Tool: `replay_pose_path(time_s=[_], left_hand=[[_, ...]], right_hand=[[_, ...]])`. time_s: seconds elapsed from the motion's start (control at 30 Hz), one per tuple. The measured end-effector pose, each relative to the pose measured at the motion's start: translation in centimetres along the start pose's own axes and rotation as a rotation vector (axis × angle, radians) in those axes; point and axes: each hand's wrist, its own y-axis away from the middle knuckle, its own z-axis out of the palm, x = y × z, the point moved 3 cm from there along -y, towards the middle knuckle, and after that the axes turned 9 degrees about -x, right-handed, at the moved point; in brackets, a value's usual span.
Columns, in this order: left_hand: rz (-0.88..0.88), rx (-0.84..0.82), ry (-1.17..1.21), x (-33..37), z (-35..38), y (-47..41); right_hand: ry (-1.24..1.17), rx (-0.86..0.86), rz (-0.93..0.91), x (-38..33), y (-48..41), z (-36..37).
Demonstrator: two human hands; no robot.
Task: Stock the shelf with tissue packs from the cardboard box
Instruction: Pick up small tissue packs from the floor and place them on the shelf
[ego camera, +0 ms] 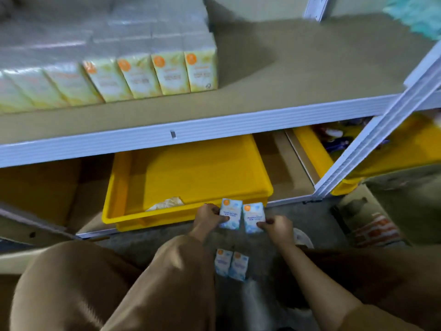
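Note:
My left hand (208,217) grips a small blue-and-white tissue pack (231,214), and my right hand (278,228) grips a second one (253,217) right beside it. Both packs are held low, just in front of the yellow tray's rim. Two more blue tissue packs (230,265) lie side by side on the floor between my knees. Up on the shelf board (274,87), a row of yellow tissue packs (152,75) stands at the left, with more stacked behind. I cannot make out the cardboard box for certain.
A yellow plastic tray (191,173) sits on the lower level, with a crumpled wrapper (167,204) at its front. A second yellow bin (372,149) holds mixed items at the right. A white upright post (372,137) crosses the right side. Brown cardboard (35,187) fills the lower left.

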Motion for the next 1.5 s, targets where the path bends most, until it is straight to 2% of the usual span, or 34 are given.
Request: replay_pose_path(time_s=[0.13,0.3,0.63,0.73,0.87,1.1,1.23,1.3,1.37,1.43,1.5], left_hand=[[0.096,0.063,-0.07,3.5,-1.3,4.0],[0.255,0.153,0.038,7.3,-2.8,7.8],[0.546,0.287,0.048,17.3,-7.9,13.0],[0.582,0.341,0.036,20.3,-9.8,13.4],[0.53,0.36,0.003,23.1,-11.7,12.3],[0.408,0.304,-0.088,24.6,-12.8,8.8],[0.359,0.3,-0.214,24.9,-12.6,7.7],[0.406,0.378,-0.316,25.4,-12.4,8.0],[0.532,0.467,-0.388,25.8,-12.5,8.6],[0.664,0.434,-0.459,25.7,-12.5,8.8],[0.699,0.343,-0.592,25.3,-12.3,8.4]], right_hand=[[-0.029,0.065,-0.086,-1.7,3.3,-2.5],[-0.171,0.206,-0.216,-4.3,6.6,-5.9],[-0.229,0.398,-0.461,-11.1,10.3,-14.2],[-0.19,0.424,-0.518,-14.1,10.3,-16.6],[-0.183,0.417,-0.505,-17.6,9.4,-18.5],[-0.087,0.395,-0.369,-19.6,5.6,-20.4],[0.059,0.421,-0.404,-20.4,4.2,-20.6],[0.143,0.469,-0.479,-21.2,4.6,-20.9],[0.251,0.436,-0.578,-21.9,5.0,-21.3],[0.411,0.307,-0.629,-22.0,4.9,-21.4],[0.569,0.192,-0.619,-21.9,4.5,-21.2]])
